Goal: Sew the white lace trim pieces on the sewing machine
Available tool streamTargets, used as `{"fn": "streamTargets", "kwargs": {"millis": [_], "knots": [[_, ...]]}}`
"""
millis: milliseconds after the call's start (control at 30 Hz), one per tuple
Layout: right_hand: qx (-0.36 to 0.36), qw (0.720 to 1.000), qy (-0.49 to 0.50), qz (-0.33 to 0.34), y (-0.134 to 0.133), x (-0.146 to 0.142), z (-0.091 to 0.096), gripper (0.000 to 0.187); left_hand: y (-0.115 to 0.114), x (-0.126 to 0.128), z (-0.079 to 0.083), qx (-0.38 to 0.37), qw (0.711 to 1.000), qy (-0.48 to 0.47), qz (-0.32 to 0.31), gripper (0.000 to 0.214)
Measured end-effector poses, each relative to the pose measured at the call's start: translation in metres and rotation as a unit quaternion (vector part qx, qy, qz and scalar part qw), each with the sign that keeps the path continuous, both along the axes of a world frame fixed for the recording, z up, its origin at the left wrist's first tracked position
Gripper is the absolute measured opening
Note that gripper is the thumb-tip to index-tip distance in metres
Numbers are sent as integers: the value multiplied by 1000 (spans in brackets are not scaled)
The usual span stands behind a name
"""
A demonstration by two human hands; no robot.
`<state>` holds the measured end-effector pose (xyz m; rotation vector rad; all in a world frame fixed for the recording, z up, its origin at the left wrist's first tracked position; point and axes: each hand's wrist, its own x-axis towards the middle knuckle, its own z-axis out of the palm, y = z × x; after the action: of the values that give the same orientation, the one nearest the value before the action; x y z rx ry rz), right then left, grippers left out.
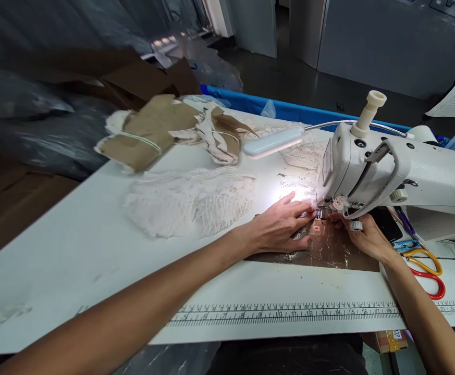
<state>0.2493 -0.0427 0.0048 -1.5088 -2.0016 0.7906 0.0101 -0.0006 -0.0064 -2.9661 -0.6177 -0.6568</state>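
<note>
My left hand [280, 225] lies flat on the table, fingers stretched toward the needle of the white sewing machine [391, 166]. It presses on a small piece of lace [305, 192] lit by the machine's lamp [272, 143]. My right hand [364, 237] sits under the machine's head, just right of the needle. Its fingers curl at the presser foot, where a small white lace piece [339, 203] bunches. What they pinch is partly hidden by the machine.
A heap of white lace [190, 200] lies left of my hands. Cardboard-wrapped lace bundles [149, 130] sit farther back. Scissors with red and yellow handles [426, 268] lie at the right. A printed ruler [285, 312] runs along the white table's front edge.
</note>
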Motion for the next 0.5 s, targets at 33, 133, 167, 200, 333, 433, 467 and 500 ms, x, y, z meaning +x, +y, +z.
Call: {"fn": "streamTargets", "kwargs": {"millis": [33,133,167,200,333,433,467,500], "knots": [[1,1000,2,-18,1,0,-3,41,0,0,0,0,1000,-4,0,33],[14,999,5,-34,0,-3,-5,41,0,0,-2,5,1000,-16,4,35],[21,999,5,-24,-1,-4,-4,39,0,0,-3,7,1000,-18,6,35],[28,1000,6,-11,-3,-5,-3,37,0,0,-4,10,1000,-19,8,35],[61,998,1,-6,-9,-8,-1,33,0,-1,-6,17,1000,-14,14,38],[62,997,-6,-44,-9,-8,-3,29,-1,-2,-3,1,999,4,35,42],[61,997,-6,-55,-8,-8,-4,29,-1,-2,-2,-11,999,16,48,43],[62,996,-5,-64,-8,-8,-5,29,0,-3,0,-26,997,32,60,44]]}}
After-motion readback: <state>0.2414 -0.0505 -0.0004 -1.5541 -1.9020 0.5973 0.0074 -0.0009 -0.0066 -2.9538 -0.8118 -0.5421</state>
